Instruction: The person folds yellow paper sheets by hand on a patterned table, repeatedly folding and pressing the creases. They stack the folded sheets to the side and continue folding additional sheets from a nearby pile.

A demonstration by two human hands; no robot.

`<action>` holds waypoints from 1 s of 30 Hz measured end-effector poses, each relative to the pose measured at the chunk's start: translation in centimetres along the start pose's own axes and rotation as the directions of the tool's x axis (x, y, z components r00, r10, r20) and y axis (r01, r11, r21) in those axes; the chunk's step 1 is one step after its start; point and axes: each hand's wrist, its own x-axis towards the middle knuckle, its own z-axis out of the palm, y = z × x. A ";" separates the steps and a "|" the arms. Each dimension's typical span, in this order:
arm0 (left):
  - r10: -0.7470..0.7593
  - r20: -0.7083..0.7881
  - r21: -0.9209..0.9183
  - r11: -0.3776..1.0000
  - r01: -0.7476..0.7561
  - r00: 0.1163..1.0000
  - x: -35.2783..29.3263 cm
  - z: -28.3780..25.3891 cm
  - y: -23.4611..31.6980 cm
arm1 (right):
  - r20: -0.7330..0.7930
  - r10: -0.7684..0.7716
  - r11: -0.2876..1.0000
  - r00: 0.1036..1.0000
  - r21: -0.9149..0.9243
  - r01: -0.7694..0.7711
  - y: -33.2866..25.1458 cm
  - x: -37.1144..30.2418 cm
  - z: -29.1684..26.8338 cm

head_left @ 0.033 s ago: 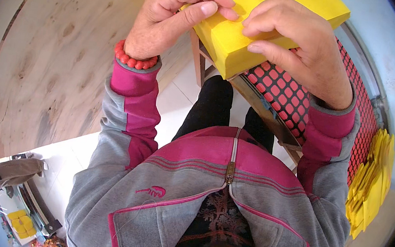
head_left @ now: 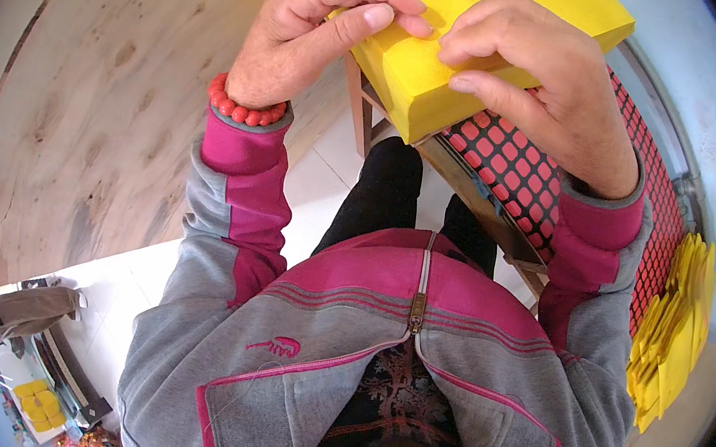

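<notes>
Above white floor, the counter carries a yellow block at its left end; right hand: fingers apart; left hand: cannot tell.

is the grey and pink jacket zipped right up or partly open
Partly open: the jacket is joined toward the waist, but past the zip slider its flaps spread apart.

Big yellow block right under grip, pretty much. Left hand curled over it, thumb close to fingers, can't tell if anything's pinched. Right hand facing it, gap between, thumb apart from bent fingers. Red bead bracelet just below left grip. Red-and-black grid surface below right grip, bunch of yellow pieces further down and right. Pale wooden board off left of left grip.
</notes>
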 end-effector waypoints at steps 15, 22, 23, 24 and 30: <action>0.004 -0.036 -0.020 1.000 -0.005 0.999 0.3 1.3 1.6 | -0.064 -0.004 0.998 0.998 -0.057 0.000 -0.3 0.1 1.0; 0.094 -0.016 -0.048 0.994 -0.094 0.995 0.2 0.9 1.1 | -0.064 0.105 0.991 0.992 0.086 -0.100 -0.2 -0.1 1.2; 0.111 -0.011 -0.050 0.992 -0.112 0.994 0.2 0.9 1.0 | -0.064 0.107 0.991 0.992 0.089 -0.101 -0.1 -0.1 1.3; 0.126 -0.012 -0.054 0.991 -0.126 0.992 0.3 0.9 0.9 | -0.063 0.109 0.990 0.992 0.092 -0.103 0.0 -0.1 1.3; 0.118 -0.071 0.118 0.987 -0.110 0.990 0.4 1.2 0.8 | -0.114 0.129 0.989 0.985 0.090 -0.119 0.0 -0.3 1.4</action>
